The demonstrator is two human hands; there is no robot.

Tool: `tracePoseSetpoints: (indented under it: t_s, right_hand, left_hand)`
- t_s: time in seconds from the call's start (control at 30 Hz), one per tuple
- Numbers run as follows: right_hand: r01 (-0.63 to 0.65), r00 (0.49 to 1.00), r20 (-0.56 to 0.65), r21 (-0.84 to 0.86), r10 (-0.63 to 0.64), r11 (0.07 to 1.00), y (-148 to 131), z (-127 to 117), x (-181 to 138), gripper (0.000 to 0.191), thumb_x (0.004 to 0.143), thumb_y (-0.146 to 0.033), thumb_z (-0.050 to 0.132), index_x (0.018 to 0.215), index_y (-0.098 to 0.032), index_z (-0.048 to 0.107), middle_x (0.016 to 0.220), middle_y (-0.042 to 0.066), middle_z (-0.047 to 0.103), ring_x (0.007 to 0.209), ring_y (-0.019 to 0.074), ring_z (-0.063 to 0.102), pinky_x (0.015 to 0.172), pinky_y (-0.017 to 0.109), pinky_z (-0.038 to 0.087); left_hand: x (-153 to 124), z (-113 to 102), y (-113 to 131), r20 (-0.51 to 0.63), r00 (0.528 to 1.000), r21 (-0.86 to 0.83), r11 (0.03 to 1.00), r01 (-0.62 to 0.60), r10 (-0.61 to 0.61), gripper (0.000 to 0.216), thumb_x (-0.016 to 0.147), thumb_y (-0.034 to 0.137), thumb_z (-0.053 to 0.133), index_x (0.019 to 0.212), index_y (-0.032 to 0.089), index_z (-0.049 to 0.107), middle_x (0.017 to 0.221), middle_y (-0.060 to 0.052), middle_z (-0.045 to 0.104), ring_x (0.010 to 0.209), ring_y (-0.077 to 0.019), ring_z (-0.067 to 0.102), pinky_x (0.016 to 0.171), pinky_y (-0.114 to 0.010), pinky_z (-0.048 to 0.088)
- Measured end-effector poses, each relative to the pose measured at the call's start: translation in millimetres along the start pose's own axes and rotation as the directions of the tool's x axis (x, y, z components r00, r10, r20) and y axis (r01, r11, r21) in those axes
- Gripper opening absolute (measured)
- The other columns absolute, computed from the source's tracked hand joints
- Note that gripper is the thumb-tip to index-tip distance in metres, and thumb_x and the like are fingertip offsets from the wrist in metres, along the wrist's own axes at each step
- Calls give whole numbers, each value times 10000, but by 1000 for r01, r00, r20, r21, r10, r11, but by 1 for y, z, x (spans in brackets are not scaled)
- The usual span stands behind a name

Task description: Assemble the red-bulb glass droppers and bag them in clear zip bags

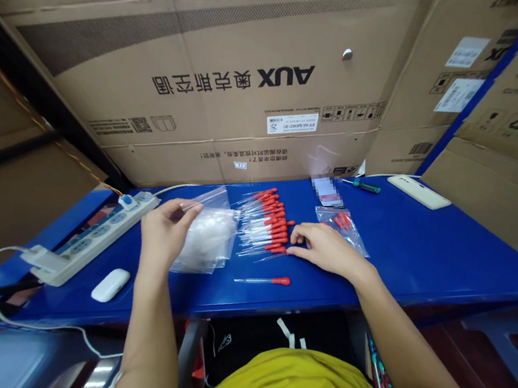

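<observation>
My left hand [167, 229] pinches the upper edge of a clear zip bag [203, 243] between thumb and fingers. Whitish, see-through contents fill the bag, too blurred to make out. Just right of it, several glass droppers [273, 221] with red rubber bulbs lie side by side in a column, bulbs to the right. At the column's near end my right hand [319, 243] has its thumb and fingers closed at the bulb of a dropper. One separate dropper [281, 281] lies nearer the table's front edge. A small zip bag [351, 229] with red bulbs is partly hidden behind my right hand.
A white power strip [100, 232] and a white mouse [110, 285] are on the left of the blue table [422, 254]. At the back right lie a phone-like object [327, 191], a green screwdriver [364, 186] and a cream-white slab [419, 191]. Cardboard [218, 39] walls the back.
</observation>
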State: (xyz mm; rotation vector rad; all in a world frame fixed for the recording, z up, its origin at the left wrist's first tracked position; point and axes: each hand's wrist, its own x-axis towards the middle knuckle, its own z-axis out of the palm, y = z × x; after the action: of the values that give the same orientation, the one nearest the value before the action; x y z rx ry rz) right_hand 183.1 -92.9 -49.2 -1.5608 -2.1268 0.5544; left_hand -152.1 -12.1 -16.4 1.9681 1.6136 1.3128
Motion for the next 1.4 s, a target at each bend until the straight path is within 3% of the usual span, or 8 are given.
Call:
tracePoseSetpoints:
  t_s: [0.27,0.4,0.5,0.6,0.7,0.87,1.1,1.4]
  right_hand:
    - [218,879,-463,173,-116,960,-25,3,-2,327,1040,-338,655,1351,-249,701,1095,64,719,841,195,649,755,326,520]
    - [382,816,-538,230,-210,895,-42,11,-4,174,1044,-266,642,1118,-254,800,1033,61,763,904,207,704,787,337,553]
    - [360,775,-622,298,-107,884,-45,20,-2,163,1031,-240,646,980,-234,801,908,42,772,790,182,706,718,316,548]
    - [292,763,-644,423,57,858,-45,27,0,125,1001,-275,679,940,-224,775,811,20,757,664,161,692,657,301,557]
    - [288,796,-590,563,133,774,-45,32,0,92,948,-310,746,926,-222,749,759,3,756,610,162,719,635,292,592]
    - [278,879,-461,706,125,651,-47,33,1,184,933,-385,771,885,-220,706,746,2,752,602,163,740,614,280,609]
    - [222,958,-282,841,51,493,-46,32,5,293,946,-482,759,888,-219,643,685,-16,709,570,147,702,538,252,556]
    - [224,871,-439,754,220,617,-36,29,9,233,946,-406,706,897,-247,542,653,-58,626,526,123,626,542,249,542]
  left_hand:
    - [-32,17,67,224,849,-94,878,-470,478,217,1044,359,644,982,213,792,1007,-58,754,911,-200,702,831,-339,525]
    - [-44,29,81,257,765,-23,795,-606,591,142,1052,304,631,1075,227,748,1052,-67,726,990,-232,671,887,-387,504]
    - [-52,36,87,38,832,110,825,-555,554,318,981,391,734,1232,210,662,1185,-118,677,1109,-283,621,946,-435,497]
    - [-61,43,94,-117,849,88,857,-508,515,272,954,425,756,1038,202,626,945,-51,650,903,-223,609,847,-367,488]
    - [-69,50,100,77,900,-62,903,-425,428,253,1027,385,662,863,207,588,701,36,562,636,-134,523,656,-281,410]
    - [-72,61,101,302,891,-190,937,-293,339,281,1097,371,529,884,205,606,748,25,653,667,-134,589,676,-274,417]
    - [-66,60,96,360,845,-212,916,-340,397,258,1091,277,475,867,204,580,768,14,665,679,-136,597,682,-267,412]
    - [-63,56,93,143,899,-119,909,-400,415,227,965,179,554,741,195,516,618,61,508,541,-84,454,578,-241,326]
